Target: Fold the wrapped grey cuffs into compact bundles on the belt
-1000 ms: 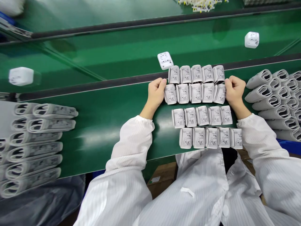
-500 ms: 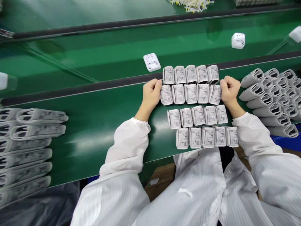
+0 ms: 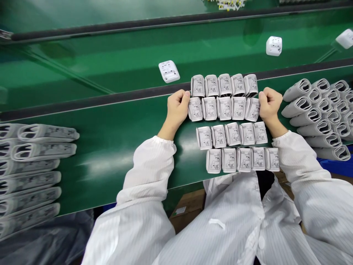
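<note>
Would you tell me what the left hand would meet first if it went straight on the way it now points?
The left hand would probably meet the top row's end packet, though depth is unclear.

You can read no words or numbers here: the folded sheets before you show only small line drawings, and the print on the white adapter and rolled sleeves is too small to make out.

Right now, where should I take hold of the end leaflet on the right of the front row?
Use the right hand and come from the right: pinch the end leaflet by its near and far edges. Its right end is free, while its left side sits tight against the next leaflet.
</note>
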`<state>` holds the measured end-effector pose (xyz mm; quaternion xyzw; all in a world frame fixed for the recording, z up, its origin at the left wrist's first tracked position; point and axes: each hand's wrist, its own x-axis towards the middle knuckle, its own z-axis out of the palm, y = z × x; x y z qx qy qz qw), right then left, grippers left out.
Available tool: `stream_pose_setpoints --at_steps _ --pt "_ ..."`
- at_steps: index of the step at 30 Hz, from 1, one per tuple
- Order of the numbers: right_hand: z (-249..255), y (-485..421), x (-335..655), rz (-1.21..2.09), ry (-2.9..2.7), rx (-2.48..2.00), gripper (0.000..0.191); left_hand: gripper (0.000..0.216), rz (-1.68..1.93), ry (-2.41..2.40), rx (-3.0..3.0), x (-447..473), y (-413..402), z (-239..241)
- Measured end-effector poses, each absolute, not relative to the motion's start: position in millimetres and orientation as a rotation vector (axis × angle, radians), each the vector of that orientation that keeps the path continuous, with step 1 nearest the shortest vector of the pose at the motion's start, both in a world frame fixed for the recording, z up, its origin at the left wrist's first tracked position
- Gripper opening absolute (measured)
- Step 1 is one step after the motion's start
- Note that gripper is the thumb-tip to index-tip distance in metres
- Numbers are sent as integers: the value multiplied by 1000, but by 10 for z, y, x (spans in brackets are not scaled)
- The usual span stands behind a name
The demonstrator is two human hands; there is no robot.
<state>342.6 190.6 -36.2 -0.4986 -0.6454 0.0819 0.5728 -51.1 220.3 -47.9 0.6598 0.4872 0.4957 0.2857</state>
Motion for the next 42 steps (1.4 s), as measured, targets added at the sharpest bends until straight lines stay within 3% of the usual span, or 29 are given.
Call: stream_pose_setpoints --at_steps 42 --pt "-377 1960 3442 295 -1498 -1241 87 74 1299 1321 1728 -512 2204 -470"
